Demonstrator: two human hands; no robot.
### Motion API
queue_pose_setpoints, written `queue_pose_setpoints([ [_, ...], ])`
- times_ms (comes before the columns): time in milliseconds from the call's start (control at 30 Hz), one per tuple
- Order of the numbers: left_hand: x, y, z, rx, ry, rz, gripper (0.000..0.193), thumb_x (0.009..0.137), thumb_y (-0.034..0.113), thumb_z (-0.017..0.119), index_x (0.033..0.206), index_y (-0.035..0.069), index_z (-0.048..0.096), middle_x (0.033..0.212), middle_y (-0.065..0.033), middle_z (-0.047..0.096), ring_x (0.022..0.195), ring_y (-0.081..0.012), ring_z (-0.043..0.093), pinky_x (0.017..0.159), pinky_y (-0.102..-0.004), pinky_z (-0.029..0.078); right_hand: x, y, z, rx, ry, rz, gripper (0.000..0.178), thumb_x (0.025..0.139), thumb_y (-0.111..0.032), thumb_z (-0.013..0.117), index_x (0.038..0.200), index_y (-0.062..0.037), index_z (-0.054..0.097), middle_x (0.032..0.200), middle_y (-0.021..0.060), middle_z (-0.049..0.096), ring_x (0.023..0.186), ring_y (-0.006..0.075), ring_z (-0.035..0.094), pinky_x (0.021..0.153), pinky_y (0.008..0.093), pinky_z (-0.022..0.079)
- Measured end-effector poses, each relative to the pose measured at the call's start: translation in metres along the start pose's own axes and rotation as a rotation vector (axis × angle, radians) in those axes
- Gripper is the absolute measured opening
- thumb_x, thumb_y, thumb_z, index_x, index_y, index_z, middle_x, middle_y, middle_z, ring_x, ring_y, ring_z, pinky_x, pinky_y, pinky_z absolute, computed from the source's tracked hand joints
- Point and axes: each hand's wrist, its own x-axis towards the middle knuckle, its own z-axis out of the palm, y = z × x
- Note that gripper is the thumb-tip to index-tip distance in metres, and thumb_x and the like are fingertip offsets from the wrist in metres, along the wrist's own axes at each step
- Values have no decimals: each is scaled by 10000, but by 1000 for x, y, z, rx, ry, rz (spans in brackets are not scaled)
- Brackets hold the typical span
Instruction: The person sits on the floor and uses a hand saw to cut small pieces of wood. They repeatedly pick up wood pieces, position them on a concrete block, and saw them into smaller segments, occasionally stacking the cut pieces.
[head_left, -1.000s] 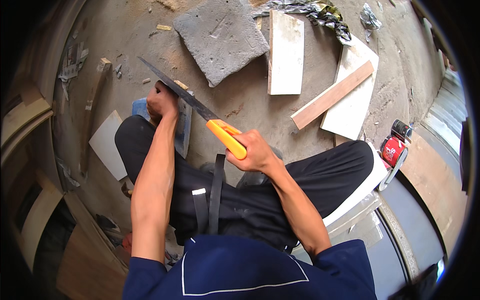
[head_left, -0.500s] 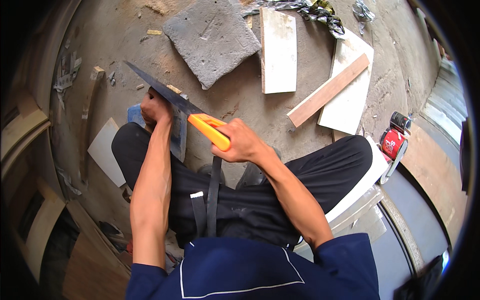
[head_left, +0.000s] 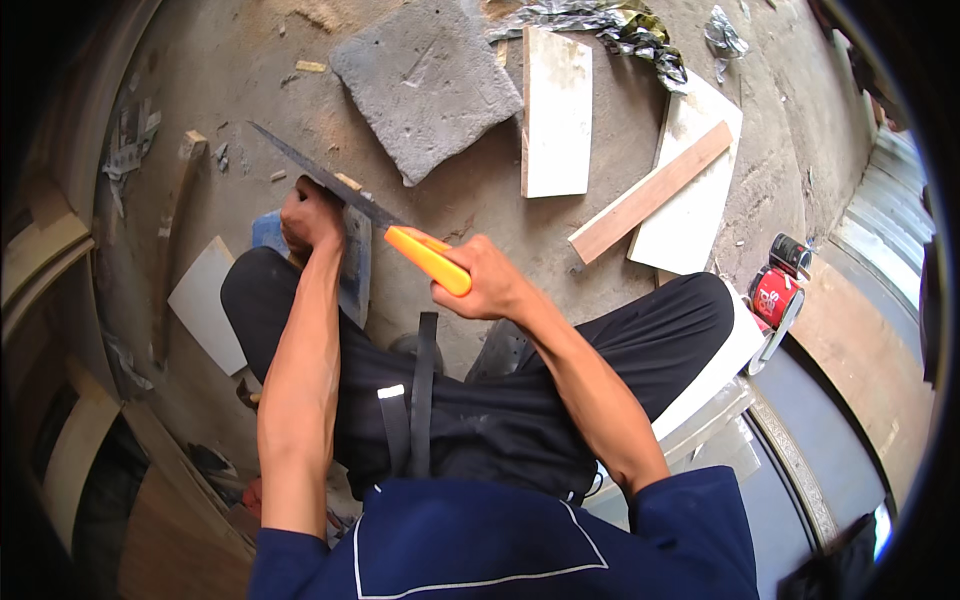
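My right hand (head_left: 483,281) is wrapped round the orange handle of a hand saw (head_left: 430,262). Its dark blade slants away to the upper left, passing just beyond my left fist. My left hand (head_left: 313,215) is closed beside the blade, above my left knee; whatever lies inside its fingers is hidden. Under that hand part of a blue object (head_left: 355,275) shows, mostly covered by my arm and leg. A small yellowish wood piece (head_left: 348,182) appears at the far side of the blade.
A rough grey slab (head_left: 425,85) lies ahead. To its right are a white board (head_left: 557,110) and a wood strip (head_left: 650,190) across another white board (head_left: 695,235). Red cans (head_left: 775,295) stand at the right. A wooden stick (head_left: 180,240) and a white panel (head_left: 208,300) lie left.
My right hand has drawn the saw slightly back, toward the lower right. My left hand has stayed closed in nearly the same place.
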Motion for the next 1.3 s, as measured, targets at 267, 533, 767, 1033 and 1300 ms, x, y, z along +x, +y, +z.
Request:
queue_pose_setpoints([
  [267, 17, -16, 13, -41, 35, 105, 462, 848, 401, 515, 705, -1, 690, 683, -250, 619, 611, -454, 594, 585, -515, 424, 21, -12, 1, -96, 25, -126, 126, 682, -131, 638, 728, -25, 590, 546, 168, 536, 486, 357, 548, 513, 400, 457],
  [533, 12, -15, 13, -18, -3, 40, 473, 868, 445, 517, 772, 27, 715, 703, -215, 651, 625, -396, 627, 590, -481, 440, 20, -9, 1, -122, -22, -38, 197, 677, -183, 650, 770, -14, 610, 653, 168, 620, 569, 367, 592, 567, 401, 500],
  [767, 6, -6, 4, -51, 1, 33, 449, 842, 400, 532, 722, 0, 697, 687, -236, 633, 601, -431, 601, 577, -491, 428, 29, 2, 10, -129, 14, -128, 127, 676, -116, 604, 746, -11, 595, 616, 172, 582, 495, 343, 542, 521, 367, 462],
  [1033, 11, -10, 7, -30, -49, 10, 467, 837, 439, 500, 765, 30, 714, 712, -233, 642, 645, -415, 625, 593, -484, 431, 22, 7, 12, -83, 21, -92, 251, 664, -108, 607, 888, -12, 665, 581, 170, 543, 459, 304, 534, 512, 361, 452],
  [1300, 12, -22, 15, -75, -3, 78, 469, 846, 428, 501, 747, 20, 708, 686, -236, 630, 633, -428, 619, 586, -491, 428, 15, 1, 10, -97, 40, -99, 147, 686, -129, 625, 775, -13, 613, 580, 176, 535, 470, 333, 523, 505, 380, 436],
])
